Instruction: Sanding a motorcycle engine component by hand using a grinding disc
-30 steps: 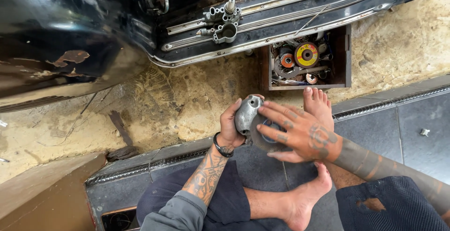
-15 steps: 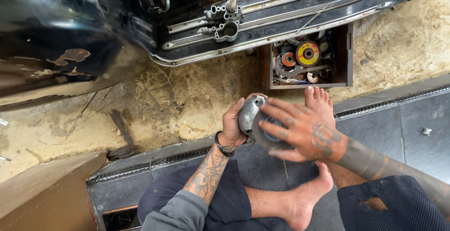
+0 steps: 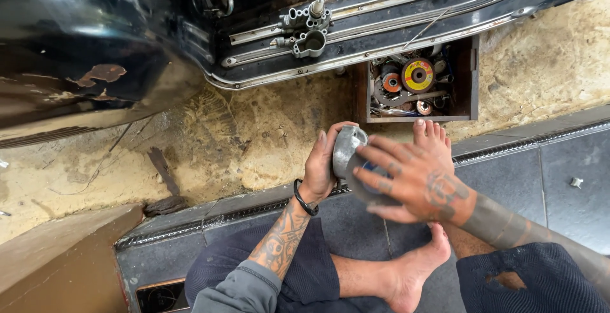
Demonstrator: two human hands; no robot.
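1. Since the earlier frames almost nothing has moved: the grey metal tool head (image 3: 348, 151) stays between the two hands at the same place, and only the right hand's fingers look a little more spread over the disc.
2. I judge from this that the work is in the same step, a fitting or turning of the disc, not a new one.
3. My left hand (image 3: 322, 170) is closed around the metal guard of the tool head from the left side, thumb on top, and holds it firm.
4. My right hand (image 3: 416, 179) lies flat with fingers spread, pressing on the dark round disc (image 3: 368, 186), which touches the tool head. It does not clamp it.
5. The tool head is just above the bare feet (image 3: 432, 138), over the edge of the dark floor panel (image 3: 559, 160).
6. Behind it, on the sandy ground, an open wooden box (image 3: 473, 78) holds more discs; a yellow disc (image 3: 418, 74) is on top.
7. A black car body (image 3: 95, 40) is above.
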